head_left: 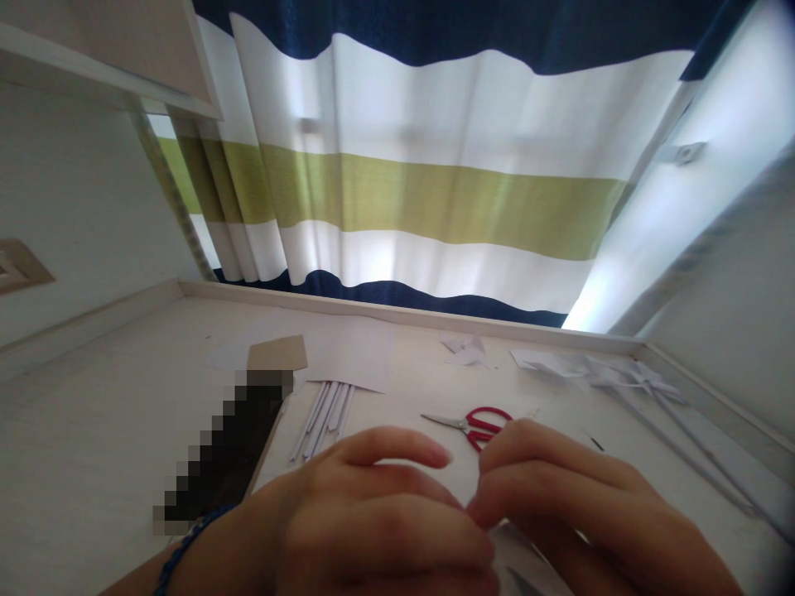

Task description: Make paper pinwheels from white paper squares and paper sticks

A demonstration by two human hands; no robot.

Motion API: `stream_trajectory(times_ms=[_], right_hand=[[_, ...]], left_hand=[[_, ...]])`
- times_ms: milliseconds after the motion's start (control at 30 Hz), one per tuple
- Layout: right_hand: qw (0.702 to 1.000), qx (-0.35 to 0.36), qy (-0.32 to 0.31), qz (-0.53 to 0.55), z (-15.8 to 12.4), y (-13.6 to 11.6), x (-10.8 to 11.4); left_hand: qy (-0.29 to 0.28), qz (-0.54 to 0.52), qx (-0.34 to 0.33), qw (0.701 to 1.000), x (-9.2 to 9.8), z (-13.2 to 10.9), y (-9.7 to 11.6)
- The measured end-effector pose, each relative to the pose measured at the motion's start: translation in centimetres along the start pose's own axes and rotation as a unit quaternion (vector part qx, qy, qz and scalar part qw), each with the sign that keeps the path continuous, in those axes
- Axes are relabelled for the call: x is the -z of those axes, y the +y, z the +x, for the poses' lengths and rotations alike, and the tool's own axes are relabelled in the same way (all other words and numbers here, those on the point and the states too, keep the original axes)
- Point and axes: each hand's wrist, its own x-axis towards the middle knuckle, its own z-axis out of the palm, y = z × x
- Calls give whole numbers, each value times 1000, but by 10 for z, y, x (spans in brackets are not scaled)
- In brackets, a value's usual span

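My left hand and my right hand sit close together at the bottom of the view, fingers curled and meeting at the tips. They pinch a small piece of white paper that shows only at the bottom edge between them; most of it is hidden. A blue braided band circles my left wrist. Red-handled scissors lie shut on the desk just beyond my fingers.
Several rolled white paper sticks lie left of the scissors beside a white sheet and a brown card. Folded white paper pinwheels lie at the right. A striped curtain hangs behind the desk. A blurred dark patch lies left.
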Motion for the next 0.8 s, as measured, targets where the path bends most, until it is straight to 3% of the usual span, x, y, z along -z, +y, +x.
stream_trajectory(times_ms=[133,233,400,533,667,800], right_hand=[[999,-40,-33,17,1,3,4],[990,-97,-23,100,3,9,1],[928,-216,30,303,11,25,-9],[889,-260,47,374,15,35,-14],[878,-294,65,373,19,38,-17],[901,-280,100,317,22,34,-19]], left_hand=[[-100,32,-116,988,20,20,-6],[-87,34,-105,990,21,25,-12],[-45,-51,-34,997,12,28,-18],[6,-99,31,995,6,32,-24],[31,-179,107,978,-1,33,-30],[40,-249,224,941,-6,33,-34]])
